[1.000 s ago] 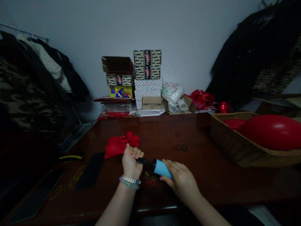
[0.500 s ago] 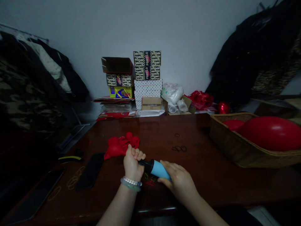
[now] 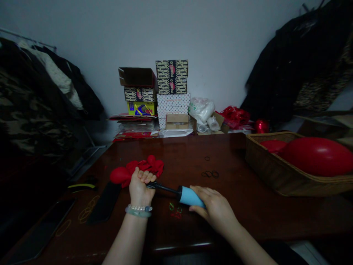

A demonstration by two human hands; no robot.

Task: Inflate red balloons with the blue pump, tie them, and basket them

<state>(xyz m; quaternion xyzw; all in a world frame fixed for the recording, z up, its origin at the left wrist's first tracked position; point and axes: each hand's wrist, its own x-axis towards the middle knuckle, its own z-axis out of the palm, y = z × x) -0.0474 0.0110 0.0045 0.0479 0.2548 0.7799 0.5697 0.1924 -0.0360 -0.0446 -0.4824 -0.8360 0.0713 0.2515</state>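
Note:
My right hand (image 3: 213,208) is wrapped round the light blue barrel of a hand balloon pump (image 3: 191,197). A thin black rod runs out of the barrel to the left. My left hand (image 3: 142,186), with beaded and jade-like bracelets at the wrist, is closed round the pump's black end. A small, rounded, partly filled red balloon (image 3: 119,175) sticks out beyond my left fist; its neck is hidden by the hand. Behind that fist lies a heap of limp red balloons (image 3: 156,165). Small green and red rubber bands (image 3: 175,214) lie below the rod.
At right stands a wicker basket (image 3: 264,180) with large red balloons. Black bands (image 3: 211,174) lie mid-table. To the left are a dark phone (image 3: 104,204), yellow rubber bands (image 3: 86,212), a yellow-edged tool (image 3: 82,187) and a dark flat slab (image 3: 44,232). Stacked boxes (image 3: 173,103) stand behind.
My left hand has moved left, away from the right hand, and the pump's black rod now shows between them. The rounded red balloon has shifted left with it. My right hand has barely moved.

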